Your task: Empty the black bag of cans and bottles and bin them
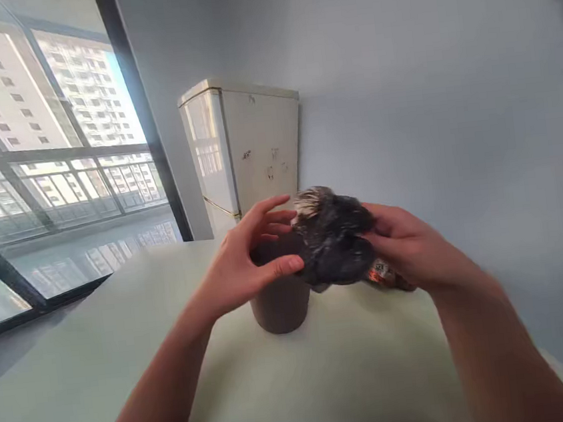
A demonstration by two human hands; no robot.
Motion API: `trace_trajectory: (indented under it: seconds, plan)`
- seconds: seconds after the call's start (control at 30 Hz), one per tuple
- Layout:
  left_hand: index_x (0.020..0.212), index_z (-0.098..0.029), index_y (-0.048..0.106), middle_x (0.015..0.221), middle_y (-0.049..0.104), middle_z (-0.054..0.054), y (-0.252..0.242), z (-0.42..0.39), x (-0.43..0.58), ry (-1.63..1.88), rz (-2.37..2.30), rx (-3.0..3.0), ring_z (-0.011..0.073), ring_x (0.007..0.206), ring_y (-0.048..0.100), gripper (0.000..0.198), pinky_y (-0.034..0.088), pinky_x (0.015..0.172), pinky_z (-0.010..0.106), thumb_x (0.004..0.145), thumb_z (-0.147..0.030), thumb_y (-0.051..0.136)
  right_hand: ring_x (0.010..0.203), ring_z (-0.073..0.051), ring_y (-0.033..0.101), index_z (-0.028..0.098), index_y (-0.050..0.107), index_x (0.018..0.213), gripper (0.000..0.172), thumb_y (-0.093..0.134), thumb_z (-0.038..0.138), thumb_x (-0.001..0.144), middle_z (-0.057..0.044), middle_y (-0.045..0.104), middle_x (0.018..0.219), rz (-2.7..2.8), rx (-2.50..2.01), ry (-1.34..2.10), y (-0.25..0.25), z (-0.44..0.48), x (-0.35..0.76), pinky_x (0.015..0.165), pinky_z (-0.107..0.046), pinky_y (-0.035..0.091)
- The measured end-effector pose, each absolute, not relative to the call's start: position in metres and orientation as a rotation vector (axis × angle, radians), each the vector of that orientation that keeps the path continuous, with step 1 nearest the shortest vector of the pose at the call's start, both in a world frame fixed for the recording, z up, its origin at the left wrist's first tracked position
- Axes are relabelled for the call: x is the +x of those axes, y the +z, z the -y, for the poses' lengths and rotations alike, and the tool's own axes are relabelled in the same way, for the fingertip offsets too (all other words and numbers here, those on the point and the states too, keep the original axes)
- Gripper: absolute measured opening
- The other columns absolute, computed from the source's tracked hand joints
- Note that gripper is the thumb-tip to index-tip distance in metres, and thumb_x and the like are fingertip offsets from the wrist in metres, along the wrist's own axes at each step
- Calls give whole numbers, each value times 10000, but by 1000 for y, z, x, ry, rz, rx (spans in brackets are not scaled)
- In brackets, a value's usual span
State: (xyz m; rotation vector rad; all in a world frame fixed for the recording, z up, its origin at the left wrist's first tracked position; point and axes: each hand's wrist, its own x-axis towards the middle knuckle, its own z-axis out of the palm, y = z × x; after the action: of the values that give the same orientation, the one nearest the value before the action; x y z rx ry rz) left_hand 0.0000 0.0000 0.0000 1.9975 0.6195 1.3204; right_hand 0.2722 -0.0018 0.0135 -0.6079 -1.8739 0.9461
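A dark crumpled bag [333, 240] with a pale frayed edge at its top is held over the rim of a brown cup [280, 302] that stands on the pale table [126, 361]. My right hand [406, 245] is closed around the bag from the right. My left hand [246, 258] touches the bag's left side with thumb and fingertips, fingers curved and partly spread above the cup. Something with an orange label [383, 273] shows under my right hand.
A cream fridge [242, 151] stands behind the table against the grey wall. Large windows [43, 149] with dark frames fill the left side, high-rise buildings outside. The table's near edge runs along the bottom of the view.
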Motion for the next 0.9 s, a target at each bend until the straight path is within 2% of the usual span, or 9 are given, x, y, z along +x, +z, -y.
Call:
trace_trajectory:
  seconds: [0.03,0.1,0.2,0.27,0.37,0.53,0.63,0.77,0.9]
  plan:
    - [1332,-272,676,1161,744,65,0,5,2,1376,-649,1980,207,1052,710,516,598,929,302,854,-283,869,923,-236,671,263,730,1248,282,711,435,1025,-51,720,1073,1894,-590,1038,19,1,261,900,-374,564]
    - [1104,-236,746,952,734,38,1,13,3,1491,-711,1943,162,858,698,197,590,764,257,930,-320,790,704,-194,625,269,708,1231,302,732,467,1004,-15,691,874,1881,-570,1155,28,-2,243,662,-313,550]
    - [965,-220,741,815,670,9,6,15,-4,1685,-811,1878,116,674,614,146,524,614,231,968,-366,741,513,-131,473,265,703,1059,276,792,504,951,48,569,663,1718,-592,1174,36,-15,233,458,-233,382]
    - [968,-221,732,764,626,-4,10,12,-14,1799,-865,1817,104,622,562,174,491,573,225,976,-395,726,530,-119,477,238,700,897,300,815,514,929,43,567,660,1566,-600,1057,35,-25,236,472,-221,381]
    - [959,-218,724,702,567,-17,15,5,-29,1959,-942,1705,100,587,508,196,445,523,214,984,-412,704,652,-150,584,216,716,775,354,830,524,908,4,642,742,1396,-601,911,29,-35,248,591,-249,495]
    - [974,-225,723,711,591,-28,19,-10,-49,2256,-1007,1511,91,553,491,182,397,479,206,965,-406,708,716,-207,663,239,733,764,367,877,568,839,-3,648,713,1237,-626,859,25,-33,270,646,-309,584]
    - [952,-223,749,685,570,-33,20,-17,-59,2322,-1087,1473,91,566,501,197,392,492,200,956,-416,708,751,-206,687,249,744,822,295,872,513,858,-3,680,786,1105,-623,976,24,-33,281,659,-310,623]
    - [992,-224,798,627,538,-30,21,-20,-70,2146,-1173,1538,92,518,475,266,374,461,205,944,-468,704,887,-188,721,278,754,928,106,836,318,875,16,730,960,998,-492,1095,21,-42,286,743,-289,664]
    - [1011,-200,823,687,656,21,21,-16,-79,1619,-1256,1815,116,540,534,333,414,473,227,915,-505,730,1095,-160,710,277,745,980,154,726,170,870,11,744,1129,1028,-249,1089,21,-54,278,887,-250,650]
